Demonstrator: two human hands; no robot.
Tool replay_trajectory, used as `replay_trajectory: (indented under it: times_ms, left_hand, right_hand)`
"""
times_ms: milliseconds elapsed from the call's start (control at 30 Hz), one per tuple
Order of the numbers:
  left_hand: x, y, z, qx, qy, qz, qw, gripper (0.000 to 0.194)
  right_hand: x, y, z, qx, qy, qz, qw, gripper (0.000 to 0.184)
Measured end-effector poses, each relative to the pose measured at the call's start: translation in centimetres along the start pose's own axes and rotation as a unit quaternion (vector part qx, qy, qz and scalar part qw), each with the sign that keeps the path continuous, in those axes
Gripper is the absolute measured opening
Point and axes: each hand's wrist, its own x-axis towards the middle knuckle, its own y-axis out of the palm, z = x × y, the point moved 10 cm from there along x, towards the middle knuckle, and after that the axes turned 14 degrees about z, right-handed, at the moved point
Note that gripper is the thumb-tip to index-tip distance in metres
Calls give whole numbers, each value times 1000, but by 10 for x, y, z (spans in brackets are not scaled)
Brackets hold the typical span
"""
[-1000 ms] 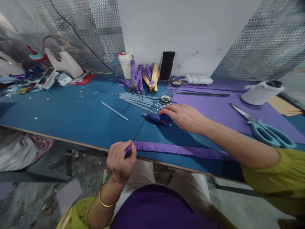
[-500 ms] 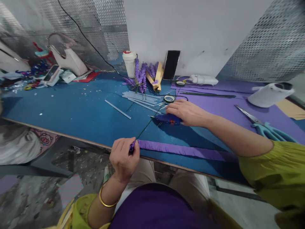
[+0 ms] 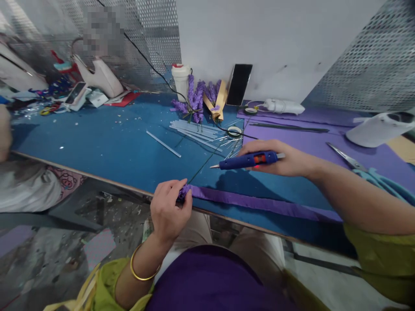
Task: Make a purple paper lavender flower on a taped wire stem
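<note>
My right hand is closed around a blue hot glue gun, held above the table with its metal nozzle pointing left. At the table's front edge my left hand pinches a bunched purple paper flower. A thin green stem runs from it up toward the loose wires. From the flower a long purple crepe paper strip stretches right along the front edge, passing below the glue gun. The strip's far end lies near my right forearm.
Translucent glue sticks and a roll of green tape lie mid-table. Behind stand purple flower sprigs, a white cup and a phone. Scissors rest on purple paper. Another person's hand shows far left.
My right hand has lifted the glue gun off the table and turned it, so its full body now shows. My left hand still pinches the flower. The view has shifted slightly.
</note>
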Motion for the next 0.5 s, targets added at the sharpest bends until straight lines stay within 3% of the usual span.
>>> replay_trajectory:
  times_ms: [233, 500]
  left_hand:
    - [-6, -2, 8, -12, 12, -13, 1000, 26]
    - [-5, 0, 13, -46, 3, -10, 999, 15]
  right_hand:
    - [14, 43, 23, 28, 1, 4, 1000, 27]
    - [23, 64, 16, 23, 23, -29, 999, 22]
